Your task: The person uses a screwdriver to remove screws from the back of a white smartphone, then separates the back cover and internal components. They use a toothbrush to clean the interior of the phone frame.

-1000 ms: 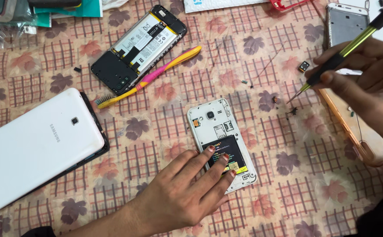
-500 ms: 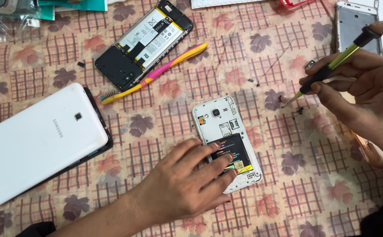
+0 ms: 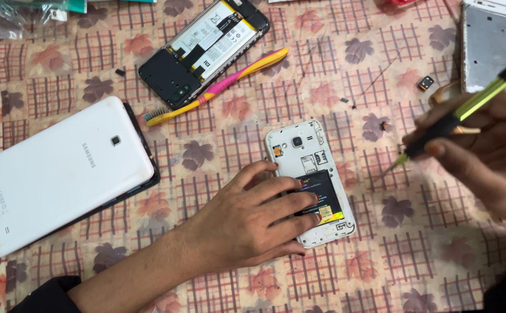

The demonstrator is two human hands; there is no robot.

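A white phone [image 3: 299,145] lies face down with its back cover off, a dark battery [image 3: 325,194] showing in its bay. My left hand [image 3: 253,217] rests flat on its lower half, fingers spread over the battery. My right hand [image 3: 484,145] hovers to the right of the phone and pinches a yellow-green screwdriver [image 3: 461,113] with a black grip, its tip pointing down-left toward the cloth. Tiny screws and small parts [image 3: 383,124] lie between the phone and my right hand.
A white tablet [image 3: 61,171] lies face down at left. An opened black phone [image 3: 203,49] with its battery exposed sits at the top, a pink-and-yellow toothbrush [image 3: 218,87] beside it. A silver phone frame [image 3: 487,43] is at top right. A patterned cloth [image 3: 380,266] covers the surface.
My right hand with the screwdriver has drifted slightly toward the phone, tip lower. My left hand has slid further over the battery. The view has shifted a little.
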